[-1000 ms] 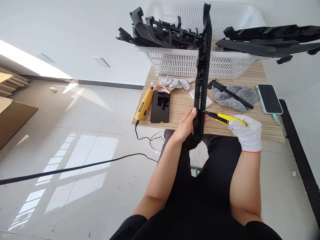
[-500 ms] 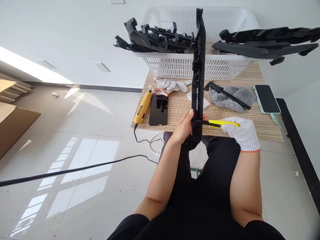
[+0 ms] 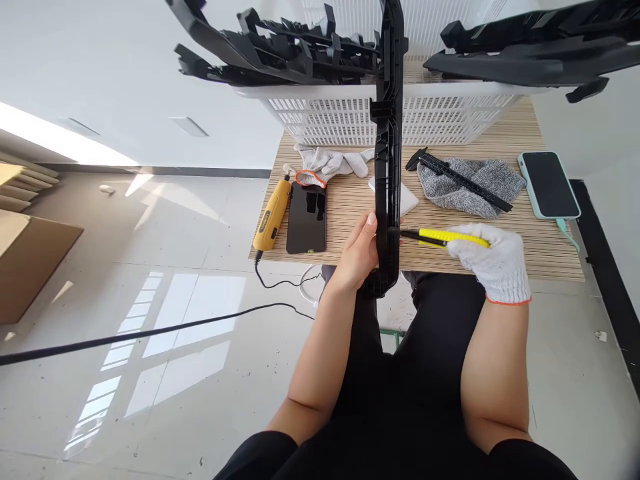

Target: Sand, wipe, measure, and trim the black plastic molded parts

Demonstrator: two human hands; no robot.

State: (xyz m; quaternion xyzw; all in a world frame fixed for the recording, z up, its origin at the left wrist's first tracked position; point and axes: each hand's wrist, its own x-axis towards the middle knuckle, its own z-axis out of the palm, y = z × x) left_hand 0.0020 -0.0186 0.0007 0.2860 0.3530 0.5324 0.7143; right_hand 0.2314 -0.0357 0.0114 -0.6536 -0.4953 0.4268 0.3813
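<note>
My bare left hand (image 3: 357, 250) grips the lower end of a long black plastic part (image 3: 389, 147) that stands upright in front of me, its top reaching past the basket. In a white knit glove, my right hand (image 3: 495, 263) holds a yellow utility knife (image 3: 447, 237). The knife's tip touches the part's right edge just above my left fingers.
The wooden table (image 3: 350, 207) carries a white slatted basket (image 3: 345, 113) piled with black plastic parts (image 3: 280, 50), spare gloves (image 3: 330, 160), a yellow rotary tool (image 3: 273, 213), a black phone (image 3: 306, 218), a caliper on a grey cloth (image 3: 470, 179) and a mint-cased phone (image 3: 549, 184). A black cable (image 3: 150, 333) crosses the floor.
The view has moved closer to the table and the basket now fills the top. The knife tip went from beside the part to against its right edge. Both hands keep their grips.
</note>
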